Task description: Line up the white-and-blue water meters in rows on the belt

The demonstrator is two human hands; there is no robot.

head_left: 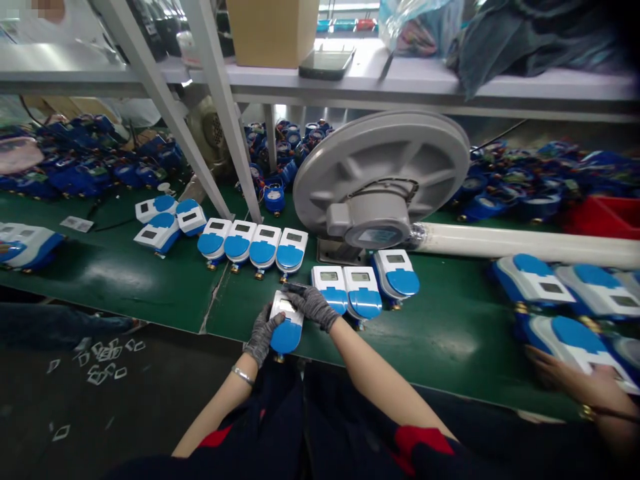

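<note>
A white and blue water meter (286, 327) lies at the near edge of the green table (150, 280). My left hand (263, 335), in a grey glove, grips its left side. My gloved right hand (313, 305) rests on the meter's top end, beside its small display. Just right of it stand three more meters (363, 287) in a row. Another row of several meters (253, 247) sits further back to the left.
A large grey round housing (383, 177) with a white tube (525, 243) stands behind. Piles of blue meter bodies (85, 163) fill the back. Another person's hand (575, 380) rests on meters at the right. Paper scraps (103, 357) litter the floor. A phone (326, 63) lies on the shelf.
</note>
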